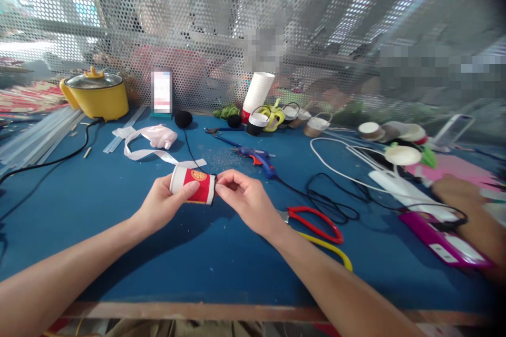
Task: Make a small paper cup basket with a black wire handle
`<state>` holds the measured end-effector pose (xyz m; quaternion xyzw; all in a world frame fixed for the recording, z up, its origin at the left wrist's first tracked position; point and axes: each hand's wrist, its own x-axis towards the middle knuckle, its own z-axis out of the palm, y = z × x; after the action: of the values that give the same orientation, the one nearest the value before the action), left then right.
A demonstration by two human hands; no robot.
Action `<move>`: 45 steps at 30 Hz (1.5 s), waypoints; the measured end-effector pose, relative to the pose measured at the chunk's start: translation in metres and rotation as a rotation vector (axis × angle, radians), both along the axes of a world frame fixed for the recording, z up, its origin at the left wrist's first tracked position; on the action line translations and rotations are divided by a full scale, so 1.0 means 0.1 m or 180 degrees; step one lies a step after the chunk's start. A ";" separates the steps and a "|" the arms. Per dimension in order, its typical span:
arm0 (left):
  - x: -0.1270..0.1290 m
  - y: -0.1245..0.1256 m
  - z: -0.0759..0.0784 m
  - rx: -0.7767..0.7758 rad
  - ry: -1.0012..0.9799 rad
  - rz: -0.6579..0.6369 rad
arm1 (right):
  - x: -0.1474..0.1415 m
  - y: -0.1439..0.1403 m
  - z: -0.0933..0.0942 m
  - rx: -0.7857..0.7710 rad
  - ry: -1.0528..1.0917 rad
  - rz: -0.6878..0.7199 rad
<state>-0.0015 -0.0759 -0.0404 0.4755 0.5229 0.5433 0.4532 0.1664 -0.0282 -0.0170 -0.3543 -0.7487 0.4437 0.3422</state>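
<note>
My left hand (164, 200) grips a red and white paper cup (203, 187), which lies tilted on its side in the air with a gold emblem on top. Black yarn runs round the end of the cup facing right. At that end my right hand (243, 197) is closed in a pinch on the yarn, its fingertips touching the cup's edge. From a black yarn ball (183, 119) a strand leads down to the cup. Beyond the cup lies a pale pink ribbon (152, 155). Red and yellow-handled scissors (316, 221) lie partly under my right forearm.
A blue glue gun (256, 158) with a black cable lies mid-table, pliers (221, 131) behind it. Along the mesh partition stand a yellow electric pot (97, 97), a phone (161, 92), stacked cups (259, 92) and small baskets (258, 122). Another person's arm (462, 210) is near a purple box (445, 242).
</note>
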 end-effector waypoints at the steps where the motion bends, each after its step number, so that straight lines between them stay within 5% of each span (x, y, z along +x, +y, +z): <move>1: 0.00 0.00 0.01 0.0001 0.0014 0.0003 | 0.00 0.00 0.00 0.0003 -0.0001 -0.0006; 15: 0.03 0.01 0.02 -0.0198 -0.0559 0.0114 | -0.01 -0.02 -0.01 0.0172 -0.0012 0.0051; 28: 0.02 -0.01 0.02 0.0008 -0.0018 0.0027 | -0.01 0.00 -0.02 -0.0351 -0.0060 0.0061; 38: 0.02 -0.05 0.03 0.0073 0.0106 -0.0168 | -0.04 0.06 -0.07 -0.1198 0.0393 0.0040; 45: 0.02 -0.01 0.00 -0.0164 -0.0632 -0.0104 | -0.05 0.09 -0.11 -0.1276 0.0495 -0.0009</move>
<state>0.0004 -0.0767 -0.0399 0.4159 0.4814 0.5667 0.5236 0.1611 -0.0196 -0.0275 -0.3810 -0.6162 0.6093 0.3223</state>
